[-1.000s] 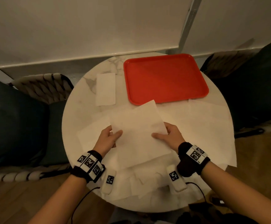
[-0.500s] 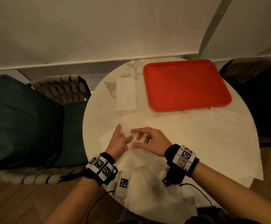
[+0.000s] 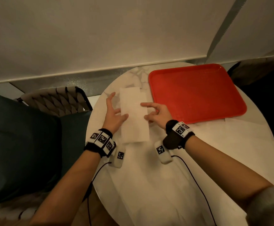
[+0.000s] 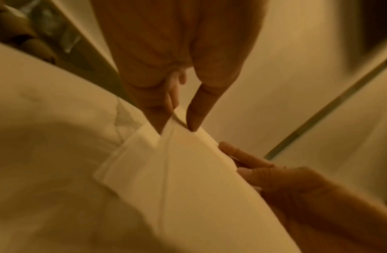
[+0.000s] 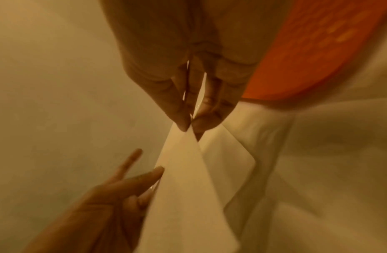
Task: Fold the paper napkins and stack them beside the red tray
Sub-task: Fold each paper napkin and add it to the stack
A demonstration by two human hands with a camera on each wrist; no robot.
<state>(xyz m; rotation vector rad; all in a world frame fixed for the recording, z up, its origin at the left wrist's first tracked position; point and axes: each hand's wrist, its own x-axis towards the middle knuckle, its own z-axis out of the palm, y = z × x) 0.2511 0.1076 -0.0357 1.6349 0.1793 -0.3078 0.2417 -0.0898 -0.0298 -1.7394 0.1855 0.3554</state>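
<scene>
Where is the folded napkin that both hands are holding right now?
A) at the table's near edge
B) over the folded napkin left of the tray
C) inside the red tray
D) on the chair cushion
B: the held napkin overlaps the stacked napkin beside the red tray.

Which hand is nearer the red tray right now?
Right. The right hand sits just off the red tray's near-left corner, pinching the folded napkin's right edge. The left hand is across the napkin, at its left edge, farther away.
</scene>
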